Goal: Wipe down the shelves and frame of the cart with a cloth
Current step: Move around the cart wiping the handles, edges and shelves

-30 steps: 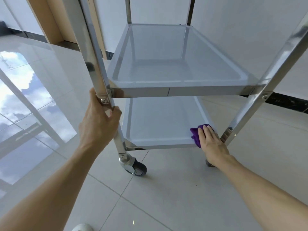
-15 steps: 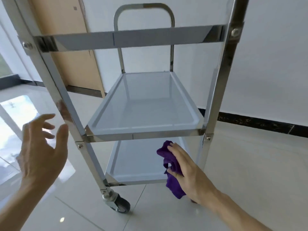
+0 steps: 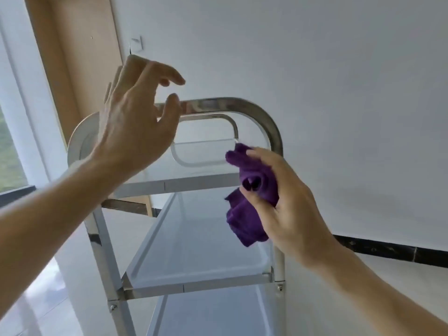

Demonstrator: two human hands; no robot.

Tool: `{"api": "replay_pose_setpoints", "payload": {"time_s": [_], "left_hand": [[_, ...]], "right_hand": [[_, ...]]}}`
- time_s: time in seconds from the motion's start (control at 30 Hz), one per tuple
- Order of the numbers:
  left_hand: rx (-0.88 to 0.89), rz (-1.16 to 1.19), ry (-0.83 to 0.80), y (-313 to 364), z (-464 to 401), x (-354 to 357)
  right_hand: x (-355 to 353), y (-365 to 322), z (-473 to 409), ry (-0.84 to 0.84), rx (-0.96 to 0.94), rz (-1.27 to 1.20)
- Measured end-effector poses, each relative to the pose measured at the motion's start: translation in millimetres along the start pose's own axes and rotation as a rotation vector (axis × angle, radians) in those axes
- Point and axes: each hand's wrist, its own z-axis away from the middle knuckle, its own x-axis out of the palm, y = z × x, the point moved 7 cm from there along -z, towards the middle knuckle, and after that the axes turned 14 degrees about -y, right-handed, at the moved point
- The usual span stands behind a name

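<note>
A stainless steel cart (image 3: 194, 286) with several tray shelves stands in front of me. Its curved near handle (image 3: 257, 112) arches across the middle of the view. My left hand (image 3: 135, 120) is raised, fingers apart, right at the handle's top bar, holding nothing. My right hand (image 3: 283, 202) is shut on a bunched purple cloth (image 3: 252, 197), held in the air just inside the cart's right post, level with the top shelf (image 3: 179, 184). The middle shelf (image 3: 201, 248) shows below the cloth.
A white wall with a black skirting strip (image 3: 388, 251) runs behind the cart. A wooden door frame (image 3: 72, 69) and a window (image 3: 9, 141) are at the left. Glossy floor tiles (image 3: 43, 299) lie at the lower left.
My view has risen from the cart's bottom shelf to its top. My right hand lifted the cloth off the lower shelf to top-shelf height. My left hand let go of the left post and rose to the handle.
</note>
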Motion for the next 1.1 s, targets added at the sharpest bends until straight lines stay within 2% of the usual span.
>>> {"api": "replay_pose_setpoints", "payload": {"time_s": [0.1, 0.17, 0.23, 0.33, 0.4, 0.5, 0.57, 0.63, 0.77, 0.83, 0.97, 1.1], "left_hand": [[-0.060, 0.020, -0.123, 6.9, -51.0, 8.8], [-0.126, 0.061, -0.245, 7.8, -70.8, 25.9], [-0.168, 0.049, -0.366, 4.3, -75.9, 45.9], [-0.237, -0.019, -0.516, -11.7, -60.8, 75.9], [-0.217, -0.134, -0.483, -18.5, -48.7, 84.9], [-0.187, -0.168, -0.332, -19.6, -42.7, 84.4], [-0.186, -0.161, -0.276, -23.5, -39.3, 81.7], [-0.183, -0.151, -0.259, -30.8, -37.7, 79.5], [-0.224, -0.133, -0.288, -46.0, -35.9, 76.7], [-0.243, -0.143, -0.287, -47.5, -33.7, 75.6], [-0.259, -0.163, -0.304, -46.4, -33.5, 78.1], [-0.243, -0.175, -0.300, -47.2, -30.9, 77.8]], "right_hand": [[-47.6, -13.6, -53.9, 0.141, -0.003, 0.136], [-67.2, -14.2, -88.4, 0.169, 0.051, 0.250], [-71.6, -4.7, -119.7, 0.070, 0.134, 0.328], [-53.9, 20.1, -144.6, -0.246, 0.250, 0.284], [-39.4, 33.5, -145.8, -0.361, 0.299, 0.306], [-32.0, 40.0, -148.2, -0.248, 0.270, 0.473], [-28.7, 42.8, -145.0, -0.152, 0.246, 0.493], [-29.0, 52.4, -129.0, -0.043, 0.278, 0.327], [0.6, 85.0, -58.6, 0.134, 0.446, -0.187], [16.6, 85.9, -38.8, 0.215, 0.435, -0.282], [8.8, 79.0, -54.3, 0.255, 0.456, 0.002], [-1.5, 66.3, -78.9, 0.188, 0.391, 0.219]]}}
